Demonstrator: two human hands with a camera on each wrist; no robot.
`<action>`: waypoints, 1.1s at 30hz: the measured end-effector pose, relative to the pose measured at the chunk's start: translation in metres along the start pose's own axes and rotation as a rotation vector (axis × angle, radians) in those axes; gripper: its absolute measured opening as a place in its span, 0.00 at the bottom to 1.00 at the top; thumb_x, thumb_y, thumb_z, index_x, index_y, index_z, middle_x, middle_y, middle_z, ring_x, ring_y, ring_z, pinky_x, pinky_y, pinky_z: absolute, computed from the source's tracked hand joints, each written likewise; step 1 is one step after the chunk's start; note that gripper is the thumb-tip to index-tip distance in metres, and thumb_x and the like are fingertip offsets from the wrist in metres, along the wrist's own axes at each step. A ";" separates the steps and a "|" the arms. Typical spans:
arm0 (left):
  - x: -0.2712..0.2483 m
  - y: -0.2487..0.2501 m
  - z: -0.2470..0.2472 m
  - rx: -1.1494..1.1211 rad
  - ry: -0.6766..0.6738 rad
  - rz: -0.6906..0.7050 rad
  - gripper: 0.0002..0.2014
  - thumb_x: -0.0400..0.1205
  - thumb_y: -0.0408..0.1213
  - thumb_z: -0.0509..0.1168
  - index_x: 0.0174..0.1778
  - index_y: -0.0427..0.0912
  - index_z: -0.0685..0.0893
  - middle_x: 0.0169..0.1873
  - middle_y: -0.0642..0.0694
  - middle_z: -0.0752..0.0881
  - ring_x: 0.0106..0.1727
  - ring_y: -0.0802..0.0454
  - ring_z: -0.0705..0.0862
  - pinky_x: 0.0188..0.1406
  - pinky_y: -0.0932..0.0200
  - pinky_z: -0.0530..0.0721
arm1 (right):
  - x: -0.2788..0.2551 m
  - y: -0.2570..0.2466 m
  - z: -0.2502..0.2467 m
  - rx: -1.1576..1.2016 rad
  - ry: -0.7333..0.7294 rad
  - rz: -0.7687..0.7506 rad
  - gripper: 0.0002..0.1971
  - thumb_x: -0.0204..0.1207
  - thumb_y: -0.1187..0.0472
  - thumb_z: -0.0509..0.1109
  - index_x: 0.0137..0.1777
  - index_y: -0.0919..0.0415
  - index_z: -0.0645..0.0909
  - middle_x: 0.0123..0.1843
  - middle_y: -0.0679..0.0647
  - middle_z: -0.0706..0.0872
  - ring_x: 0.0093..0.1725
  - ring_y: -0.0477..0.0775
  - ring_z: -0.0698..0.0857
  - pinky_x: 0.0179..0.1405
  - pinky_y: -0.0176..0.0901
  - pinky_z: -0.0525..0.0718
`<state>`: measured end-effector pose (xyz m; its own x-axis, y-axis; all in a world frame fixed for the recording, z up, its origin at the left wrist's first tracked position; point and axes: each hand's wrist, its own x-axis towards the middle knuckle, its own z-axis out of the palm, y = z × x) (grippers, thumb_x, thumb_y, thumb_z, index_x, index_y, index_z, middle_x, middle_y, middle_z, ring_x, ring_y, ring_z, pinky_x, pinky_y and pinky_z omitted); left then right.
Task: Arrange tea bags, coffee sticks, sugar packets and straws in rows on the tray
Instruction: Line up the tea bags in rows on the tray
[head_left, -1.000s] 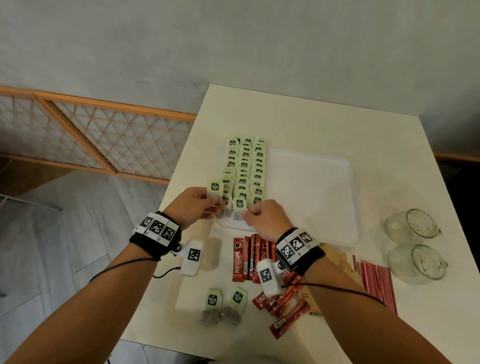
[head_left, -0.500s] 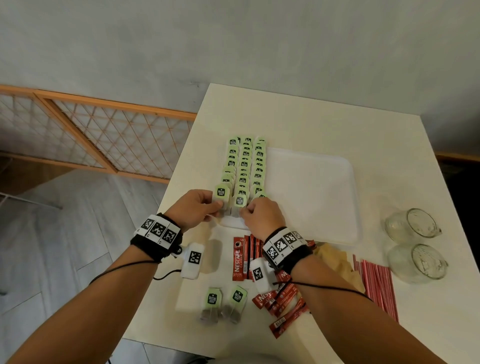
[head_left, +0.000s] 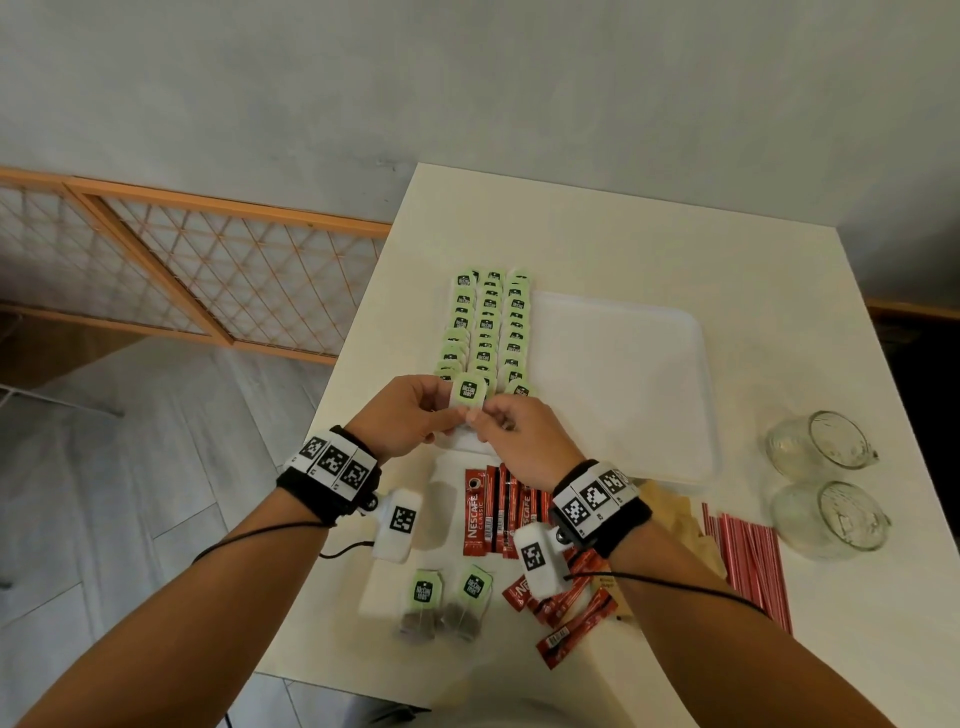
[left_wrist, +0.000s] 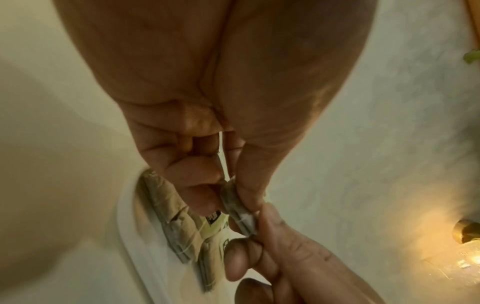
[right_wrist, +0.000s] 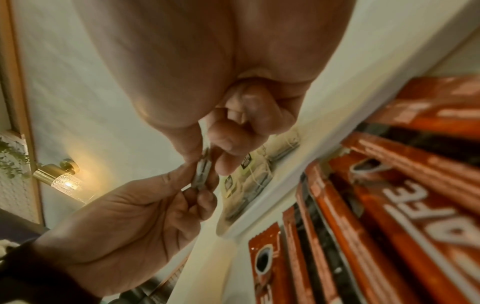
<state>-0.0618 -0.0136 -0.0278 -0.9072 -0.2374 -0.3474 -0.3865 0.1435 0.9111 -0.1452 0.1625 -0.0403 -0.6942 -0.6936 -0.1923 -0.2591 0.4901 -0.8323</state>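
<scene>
Head view: both hands meet at the near end of the tea bag rows (head_left: 485, 332), just above the near-left corner of the tray (head_left: 623, 395). Left hand (head_left: 402, 415) and right hand (head_left: 519, 441) each pinch the same tea bag (head_left: 468, 397); its green tag faces up and away from the person. Wrist views confirm thumb-and-finger pinches from both sides on the bag's thin edge, the remaining fingers curled in.

Judgement: the 2-hand hold squares the bag and tucks its string before it goes down as the next piece, overlapping the one behind like a shingle so only tags show.

3 rows of tea bags fill the tray's left strip; the rest of the tray is bare.

Waiting on the worktop (head_left: 597, 234):
- 2 loose tea bags (head_left: 447, 597) near the front edge
- coffee sticks (head_left: 493, 512) fanned just in front of the tray
- red straws (head_left: 748, 566) to the right
- 2 glass cups (head_left: 826, 478) beyond the straws

Judgement: tea stage nearly done; 3 item types remain.
</scene>
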 end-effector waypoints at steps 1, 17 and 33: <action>0.001 0.000 0.001 0.001 -0.002 0.003 0.01 0.81 0.32 0.73 0.45 0.39 0.88 0.33 0.44 0.87 0.29 0.59 0.80 0.28 0.67 0.77 | 0.000 0.002 0.000 0.000 -0.004 0.003 0.14 0.84 0.44 0.68 0.46 0.52 0.87 0.43 0.47 0.89 0.43 0.42 0.85 0.45 0.39 0.82; 0.022 -0.005 -0.002 0.521 0.042 0.131 0.04 0.77 0.38 0.77 0.46 0.49 0.91 0.35 0.52 0.86 0.34 0.59 0.80 0.38 0.68 0.80 | 0.001 0.029 -0.035 -0.223 0.030 0.204 0.24 0.83 0.52 0.70 0.25 0.56 0.69 0.21 0.47 0.65 0.23 0.49 0.65 0.27 0.42 0.68; 0.024 0.000 0.005 0.636 -0.023 0.126 0.08 0.78 0.32 0.73 0.50 0.47 0.90 0.40 0.50 0.89 0.44 0.51 0.87 0.49 0.60 0.86 | 0.009 0.019 -0.019 -0.150 0.129 0.228 0.13 0.83 0.58 0.72 0.66 0.56 0.84 0.56 0.53 0.91 0.56 0.56 0.88 0.59 0.47 0.85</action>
<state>-0.0848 -0.0141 -0.0373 -0.9527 -0.1622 -0.2571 -0.2934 0.7117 0.6382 -0.1693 0.1752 -0.0487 -0.8228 -0.4890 -0.2897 -0.1766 0.7045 -0.6874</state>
